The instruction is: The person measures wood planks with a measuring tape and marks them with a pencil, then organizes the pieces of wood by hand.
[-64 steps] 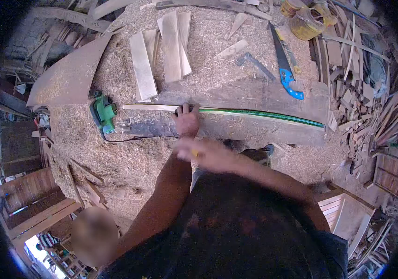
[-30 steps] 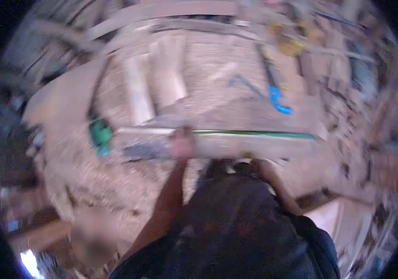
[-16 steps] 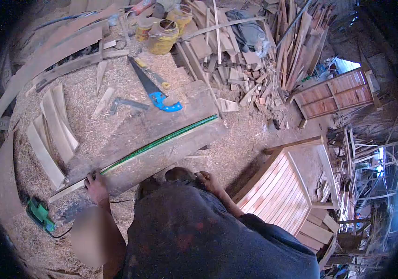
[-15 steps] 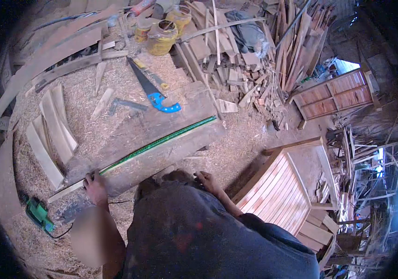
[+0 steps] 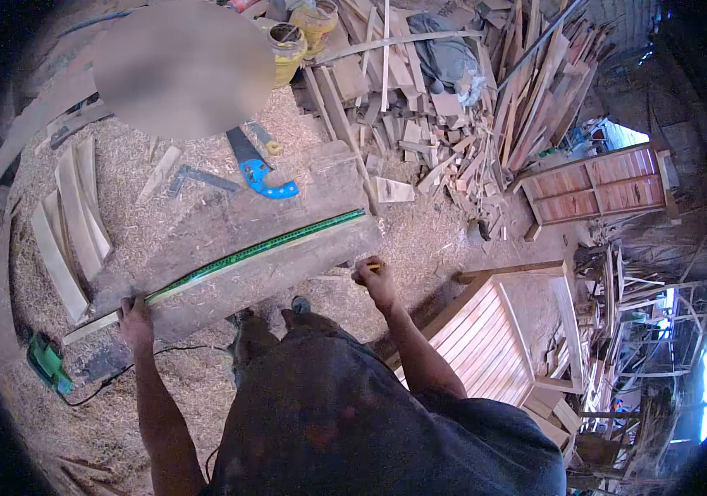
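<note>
- The left hand (image 5: 136, 321) lies over the wooden strip (image 5: 90, 328), at the end of the green measuring tape (image 5: 267, 245); whether its fingers grip or only press, I cannot tell.
- The right hand (image 5: 376, 283) is closed around a slim yellow, pencil-like stick (image 5: 374, 266). It is clear of the strip and tape, just off the near edge of the wide board (image 5: 304, 263).
- Tape and strip lie together across the board, their long axis slanting from the left hand away and to the right, with a slight bow. The tape's far end lies ahead of the right hand, which is much the nearer one to it; the left is at the opposite end.
- Near the strip's left end sits a green power tool (image 5: 49, 364), its cord trailing back toward the person.
- Beyond the tape are a metal square (image 5: 205, 179) and a blue-handled saw (image 5: 267, 182), with curved pale pieces of wood (image 5: 57, 252) at the left.
</note>
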A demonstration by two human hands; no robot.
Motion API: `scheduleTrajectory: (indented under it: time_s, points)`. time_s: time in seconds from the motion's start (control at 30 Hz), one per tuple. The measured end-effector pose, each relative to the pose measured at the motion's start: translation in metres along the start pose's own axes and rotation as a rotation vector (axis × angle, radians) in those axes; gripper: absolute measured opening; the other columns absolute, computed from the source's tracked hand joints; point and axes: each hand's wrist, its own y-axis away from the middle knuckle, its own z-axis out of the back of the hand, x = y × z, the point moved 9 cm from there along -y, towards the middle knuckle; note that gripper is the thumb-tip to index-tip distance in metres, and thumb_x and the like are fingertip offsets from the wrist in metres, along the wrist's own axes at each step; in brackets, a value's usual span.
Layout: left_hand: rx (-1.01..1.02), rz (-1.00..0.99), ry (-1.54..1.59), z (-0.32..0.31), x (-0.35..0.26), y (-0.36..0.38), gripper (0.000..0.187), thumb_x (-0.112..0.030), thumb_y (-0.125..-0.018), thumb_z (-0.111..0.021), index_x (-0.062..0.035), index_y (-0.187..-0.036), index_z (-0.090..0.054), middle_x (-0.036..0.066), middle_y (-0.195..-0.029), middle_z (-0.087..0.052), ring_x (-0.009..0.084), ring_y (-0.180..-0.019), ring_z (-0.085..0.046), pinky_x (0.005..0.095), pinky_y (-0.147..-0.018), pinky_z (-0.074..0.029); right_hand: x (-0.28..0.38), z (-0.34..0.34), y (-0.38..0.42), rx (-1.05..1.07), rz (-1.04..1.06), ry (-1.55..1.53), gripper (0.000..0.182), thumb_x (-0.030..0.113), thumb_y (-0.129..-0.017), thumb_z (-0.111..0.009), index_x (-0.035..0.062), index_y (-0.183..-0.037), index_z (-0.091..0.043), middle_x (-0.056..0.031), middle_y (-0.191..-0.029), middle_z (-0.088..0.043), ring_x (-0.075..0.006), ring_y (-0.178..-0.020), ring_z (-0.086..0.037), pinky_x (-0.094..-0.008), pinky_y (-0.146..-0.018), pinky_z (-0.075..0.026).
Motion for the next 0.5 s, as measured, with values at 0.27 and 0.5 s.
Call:
scheduleTrajectory:
  time_s: [0.27,0.5]
  points:
    - [-0.048,-0.120,-0.014,-0.019,0.005,-0.005,0.045,-0.023,-0.099,-0.067,-0.0283,-0.143,-0.067,0.011,-0.128,-0.062,0.0380,-0.119,-0.062,0.0519,-0.095,-0.058,0.046,0.012,-0.027,-0.074,0.002,-0.168,0.017,0.018,-0.104,-0.068,0.0043,-0.113,-0.064,-0.0089,-0.098,-0.072,-0.0203,-0.089,-0.074,-0.0373,-0.086,-0.062]
    - [0.011,-0.057,-0.002,-0.004,-0.003,-0.006,0.049,-0.021,-0.097,-0.068,-0.0245,-0.146,-0.065,0.014,-0.129,-0.062,0.0394,-0.120,-0.061,0.0521,-0.099,-0.055,0.042,0.026,-0.051,-0.084,-0.024,-0.226,0.018,0.012,-0.102,-0.067,0.0055,-0.118,-0.062,-0.0082,-0.109,-0.070,-0.0228,-0.103,-0.073,-0.0408,-0.092,-0.062]
